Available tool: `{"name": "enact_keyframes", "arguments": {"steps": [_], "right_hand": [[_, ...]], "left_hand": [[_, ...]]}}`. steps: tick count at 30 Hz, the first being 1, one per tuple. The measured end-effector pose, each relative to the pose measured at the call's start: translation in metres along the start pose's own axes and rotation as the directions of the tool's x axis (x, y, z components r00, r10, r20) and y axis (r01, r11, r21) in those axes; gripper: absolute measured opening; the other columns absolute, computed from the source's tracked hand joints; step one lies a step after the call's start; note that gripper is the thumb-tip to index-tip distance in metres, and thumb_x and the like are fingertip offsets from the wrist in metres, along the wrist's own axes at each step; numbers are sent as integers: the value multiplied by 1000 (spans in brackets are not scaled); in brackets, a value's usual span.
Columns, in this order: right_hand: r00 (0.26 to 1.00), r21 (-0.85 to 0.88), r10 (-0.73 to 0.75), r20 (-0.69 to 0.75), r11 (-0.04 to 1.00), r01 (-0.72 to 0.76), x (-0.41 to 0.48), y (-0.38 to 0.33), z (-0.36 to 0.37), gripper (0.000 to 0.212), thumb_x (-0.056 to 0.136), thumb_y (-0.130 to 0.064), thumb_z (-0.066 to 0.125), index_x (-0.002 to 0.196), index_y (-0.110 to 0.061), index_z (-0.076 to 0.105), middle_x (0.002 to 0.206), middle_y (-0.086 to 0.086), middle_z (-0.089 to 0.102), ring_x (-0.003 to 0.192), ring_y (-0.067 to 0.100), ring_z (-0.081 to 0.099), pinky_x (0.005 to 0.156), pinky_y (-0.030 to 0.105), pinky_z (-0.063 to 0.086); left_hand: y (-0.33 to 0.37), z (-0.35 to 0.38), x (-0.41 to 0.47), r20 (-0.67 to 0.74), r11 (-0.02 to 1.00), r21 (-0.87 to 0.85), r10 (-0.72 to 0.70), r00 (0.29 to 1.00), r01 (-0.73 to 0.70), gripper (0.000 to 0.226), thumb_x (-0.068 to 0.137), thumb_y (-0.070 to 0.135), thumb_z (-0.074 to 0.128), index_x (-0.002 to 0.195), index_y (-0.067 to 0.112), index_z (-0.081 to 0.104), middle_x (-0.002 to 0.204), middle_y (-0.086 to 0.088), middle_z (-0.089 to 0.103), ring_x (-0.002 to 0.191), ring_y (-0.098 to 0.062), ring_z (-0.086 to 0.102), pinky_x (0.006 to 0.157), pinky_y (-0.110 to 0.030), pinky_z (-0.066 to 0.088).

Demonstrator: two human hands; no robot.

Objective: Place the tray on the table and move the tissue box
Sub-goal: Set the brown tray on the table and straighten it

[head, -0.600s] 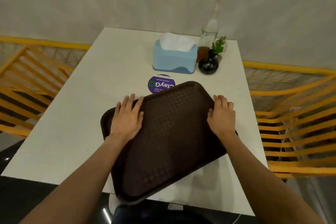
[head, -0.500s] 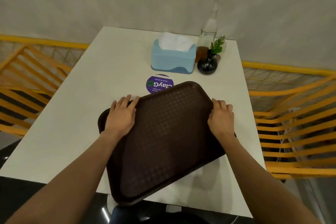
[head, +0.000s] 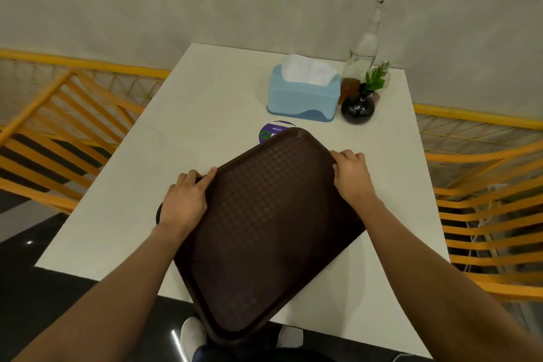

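A dark brown tray [head: 264, 232] lies skewed on the white table [head: 205, 114], its near corner hanging over the front edge. My left hand [head: 185, 200] grips the tray's left rim and my right hand [head: 351, 176] grips its right rim near the far corner. A light blue tissue box [head: 302, 97] with white tissue sticking out stands at the far side of the table, apart from the tray.
A purple round sticker [head: 270, 134] is partly covered by the tray's far corner. A glass bottle [head: 364, 41] and a small dark vase with a green sprig [head: 358, 106] stand right of the tissue box. Orange slatted chairs [head: 487, 214] flank the table.
The tray has slid farther onto the table and now covers part of the purple sticker. My hands have shifted from lying flat on the tray to gripping its side rims.
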State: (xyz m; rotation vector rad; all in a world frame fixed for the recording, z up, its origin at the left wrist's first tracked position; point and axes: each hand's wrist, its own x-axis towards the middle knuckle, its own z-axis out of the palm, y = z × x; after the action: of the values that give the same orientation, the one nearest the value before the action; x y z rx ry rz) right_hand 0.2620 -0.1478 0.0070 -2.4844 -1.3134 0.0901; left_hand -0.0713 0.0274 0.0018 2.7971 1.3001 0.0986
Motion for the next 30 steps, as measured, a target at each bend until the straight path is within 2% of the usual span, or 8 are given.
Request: {"name": "enact_keyframes", "arguments": {"steps": [4,8,13,16,20,23,26,30], "right_hand": [[1000,135,-23,-20,991,26,-1,-29,1,36,101,-5,51,135,-5,62,132,17,58,118,36,49,104,37,37],[977,304,46,-206,952,19,-38,-54,-1,29,97,-8,62,125,-9,69,128,9,60,117,28,54,104,37,46],[866,326,399,-300,897,-299,-111,-82,9,42,96,-27,66,137,-22,57,141,8,46,123,29,46,98,44,46],[809,267,541,-231,834,-482,-141,-106,22,63,96,-41,63,150,-18,38,141,17,43,122,37,47,96,52,45],[757,212,646,-101,757,-618,-155,-130,35,72,100,-48,49,157,-15,20,141,17,52,121,39,57,100,58,42],[745,148,657,-116,753,-641,-156,-138,42,59,105,-40,39,157,-17,23,117,9,70,106,33,66,100,54,37],[742,85,654,-148,756,-649,-153,-144,47,51,107,-30,32,156,-19,27,90,7,73,85,29,67,96,48,35],[759,-1,633,-154,768,-641,-147,-156,51,51,107,-27,31,157,-18,27,81,5,71,79,28,67,94,46,35]], "left_hand": [[-24,-6,-15,29,999,-19,-44,999,44,62,94,9,50,153,24,39,109,-10,59,96,-30,56,65,-37,48],[-44,-14,-28,60,993,-78,-82,995,86,55,97,17,45,151,26,40,101,-4,58,89,-26,58,61,-36,48],[-64,-18,-25,31,998,-29,-60,998,61,42,97,41,43,132,22,56,108,-4,66,92,-29,66,80,-43,49],[-66,-19,-3,42,998,-55,17,999,-15,51,99,46,39,145,24,42,123,-9,62,106,-32,63,87,-47,50],[-66,-15,20,117,983,-149,122,986,-104,55,103,49,27,155,32,21,121,-9,62,99,-32,65,77,-44,53],[-72,-7,20,136,972,-157,196,971,-174,55,104,46,22,158,34,16,101,-7,68,83,-30,66,66,-39,50],[-80,-3,17,78,969,-158,203,976,-189,54,105,42,25,158,30,22,82,-5,67,66,-28,62,59,-35,46],[-95,-2,11,19,966,-126,230,973,-226,52,105,38,30,156,25,29,69,-5,65,53,-20,47,60,-35,43]]}}
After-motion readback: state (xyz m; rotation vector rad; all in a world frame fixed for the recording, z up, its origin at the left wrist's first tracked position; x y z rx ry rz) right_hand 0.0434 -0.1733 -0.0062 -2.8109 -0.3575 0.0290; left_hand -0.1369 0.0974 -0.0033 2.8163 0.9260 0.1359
